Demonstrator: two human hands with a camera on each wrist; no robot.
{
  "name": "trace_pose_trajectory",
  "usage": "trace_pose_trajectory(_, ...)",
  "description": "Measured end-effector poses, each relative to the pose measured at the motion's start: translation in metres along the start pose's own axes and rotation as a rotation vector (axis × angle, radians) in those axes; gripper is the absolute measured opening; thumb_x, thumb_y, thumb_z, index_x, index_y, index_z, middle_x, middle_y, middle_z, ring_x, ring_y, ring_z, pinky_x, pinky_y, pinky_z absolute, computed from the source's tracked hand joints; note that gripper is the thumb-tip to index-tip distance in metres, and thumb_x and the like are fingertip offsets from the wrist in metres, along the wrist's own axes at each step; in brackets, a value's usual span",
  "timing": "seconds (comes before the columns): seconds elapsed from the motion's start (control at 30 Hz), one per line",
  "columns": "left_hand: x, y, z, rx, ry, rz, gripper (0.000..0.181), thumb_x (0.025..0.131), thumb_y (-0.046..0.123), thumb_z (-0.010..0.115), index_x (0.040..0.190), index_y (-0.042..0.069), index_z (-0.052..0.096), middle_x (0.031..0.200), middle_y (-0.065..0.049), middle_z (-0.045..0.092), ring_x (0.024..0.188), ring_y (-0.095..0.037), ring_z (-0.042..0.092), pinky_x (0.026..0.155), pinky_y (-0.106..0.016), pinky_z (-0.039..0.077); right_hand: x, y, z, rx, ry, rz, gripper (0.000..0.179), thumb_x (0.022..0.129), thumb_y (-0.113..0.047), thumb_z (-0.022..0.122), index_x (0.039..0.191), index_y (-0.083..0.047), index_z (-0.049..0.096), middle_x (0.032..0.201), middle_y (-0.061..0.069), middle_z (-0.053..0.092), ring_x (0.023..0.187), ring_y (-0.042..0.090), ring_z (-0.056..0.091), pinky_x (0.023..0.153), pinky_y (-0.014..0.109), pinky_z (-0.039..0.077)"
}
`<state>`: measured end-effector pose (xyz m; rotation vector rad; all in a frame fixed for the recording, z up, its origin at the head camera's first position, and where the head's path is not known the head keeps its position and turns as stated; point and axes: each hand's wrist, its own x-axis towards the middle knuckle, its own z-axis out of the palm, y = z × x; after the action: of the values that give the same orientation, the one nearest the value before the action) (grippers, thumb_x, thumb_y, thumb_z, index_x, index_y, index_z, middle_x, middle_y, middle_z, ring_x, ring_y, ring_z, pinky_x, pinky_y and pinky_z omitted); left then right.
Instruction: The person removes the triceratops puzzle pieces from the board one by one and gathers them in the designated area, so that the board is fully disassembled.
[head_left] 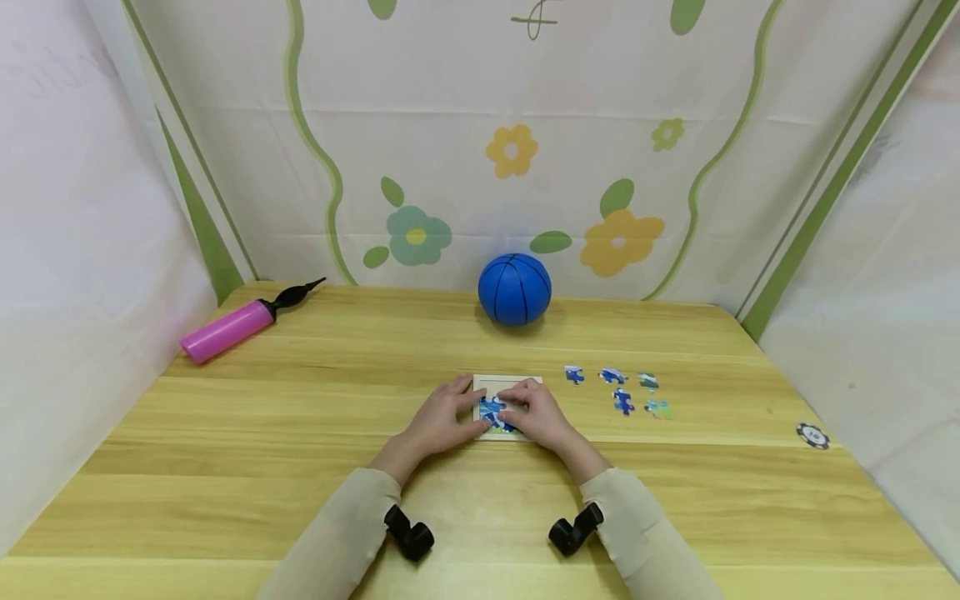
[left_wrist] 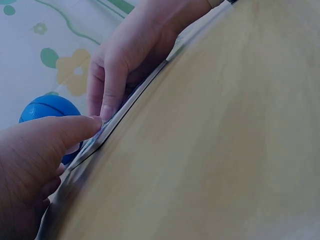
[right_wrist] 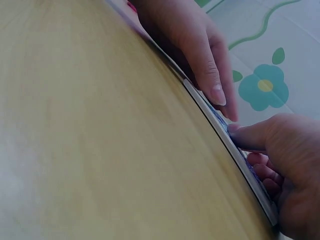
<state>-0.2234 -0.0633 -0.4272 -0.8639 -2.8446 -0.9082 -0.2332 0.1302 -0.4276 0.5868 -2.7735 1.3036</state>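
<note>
A small jigsaw tray (head_left: 507, 377) with a pale rim lies on the table between both hands, with blue puzzle pieces (head_left: 491, 408) in its lower left part. My left hand (head_left: 444, 418) rests at the tray's left side; its thumb and index finger are extended and spread over the rim and pieces. From the right, my right hand (head_left: 542, 415) reaches over the tray, thumb and index finger at the edges of a blue piece, the other fingers curled. In the right wrist view, the right thumb (right_wrist: 252, 136) touches the pieces. Fingers partly hide the tray's inside.
Several loose puzzle pieces (head_left: 622, 401) lie right of the tray. Behind it sits a blue ball (head_left: 514, 289) near the fabric wall. A pink hand pump (head_left: 228, 332) lies at the far left, and a round black-and-white chip (head_left: 813, 436) near the right edge.
</note>
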Motion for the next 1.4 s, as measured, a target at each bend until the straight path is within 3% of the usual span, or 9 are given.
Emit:
trace_pose_trajectory(0.23,-0.0011,-0.0074,-0.0019,0.049,-0.010,-0.070,0.063,0.079,0.049,0.054,0.128,0.010,0.044,0.137,-0.013,0.026,0.127,-0.023,0.017,0.100,-0.041,0.013,-0.0004,-0.0001,0.0013,-0.029,0.007,0.008,0.028,0.074,-0.012,0.068,0.102,-0.007,0.064,0.092,0.000,0.051,0.086,0.016,0.046,0.075,0.032,0.038)
trace_pose_trajectory(0.53,-0.0025,-0.0078,-0.0045,0.074,-0.031,-0.094,0.065,0.077,0.051,0.054,0.128,0.012,0.043,0.138,-0.011,0.025,0.127,-0.021,0.015,0.100,-0.040,0.012,0.0006,-0.0025,0.0022,-0.054,-0.012,-0.013,0.025,0.076,-0.013,0.067,0.100,-0.007,0.064,0.092,-0.001,0.051,0.085,0.015,0.046,0.075,0.032,0.038)
trace_pose_trajectory(0.7,-0.0022,-0.0075,-0.0043,0.059,-0.028,-0.094,0.066,0.077,0.051,0.055,0.128,0.011,0.044,0.137,-0.012,0.025,0.127,-0.022,0.015,0.100,-0.040,0.011,0.0005,-0.0028,0.0034,-0.046,0.005,-0.036,0.024,0.075,-0.009,0.067,0.098,-0.006,0.062,0.090,0.000,0.053,0.082,0.014,0.047,0.073,0.031,0.040)
trace_pose_trajectory(1.0,-0.0010,-0.0074,-0.0045,0.057,-0.037,-0.089,0.066,0.077,0.051,0.055,0.128,0.010,0.044,0.138,-0.013,0.025,0.127,-0.023,0.014,0.100,-0.040,0.011,0.0015,-0.0034,0.0037,0.075,-0.001,-0.007,0.025,0.073,-0.002,0.066,0.096,-0.006,0.058,0.081,0.000,0.054,0.070,0.014,0.048,0.064,0.027,0.042)
trace_pose_trajectory(1.4,-0.0020,-0.0056,-0.0039,0.034,-0.023,-0.070,0.065,0.077,0.049,0.057,0.127,0.008,0.044,0.137,-0.014,0.026,0.127,-0.024,0.016,0.100,-0.042,0.012,0.0008,-0.0049,0.0029,0.036,-0.005,0.016,0.022,0.075,-0.005,0.066,0.097,-0.004,0.061,0.074,-0.001,0.053,0.067,0.013,0.047,0.061,0.027,0.041)
